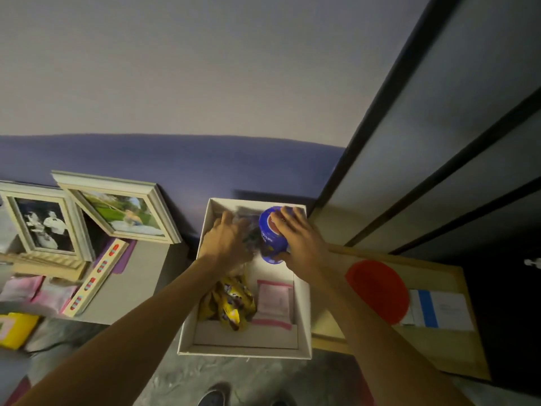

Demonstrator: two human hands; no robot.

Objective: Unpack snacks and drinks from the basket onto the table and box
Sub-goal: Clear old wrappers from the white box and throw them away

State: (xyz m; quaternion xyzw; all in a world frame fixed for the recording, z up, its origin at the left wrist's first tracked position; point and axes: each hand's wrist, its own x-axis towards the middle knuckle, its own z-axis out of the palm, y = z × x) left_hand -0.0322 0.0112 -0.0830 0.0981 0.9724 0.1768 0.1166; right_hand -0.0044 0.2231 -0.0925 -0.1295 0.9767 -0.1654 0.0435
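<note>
A white open-topped basket [304, 317] stands on the floor below me. Both my hands reach into its far end. My right hand [295, 232] grips a blue drink bottle [270, 238] with a red-white-blue logo. My left hand [227, 238] lies beside it on a blurred, dark crinkly packet [248, 230]; whether the fingers hold it cannot be made out. Nearer me in the basket lie a yellow snack bag [231, 303] and a pink-edged sachet [273, 303].
A cardboard box [439, 347] lies right of the basket with a red round lid [379, 291] and a white-and-blue label on top. A dark cabinet rises behind it. On the grey table [137, 285] at left stand picture frames, pink packets and a yellow item.
</note>
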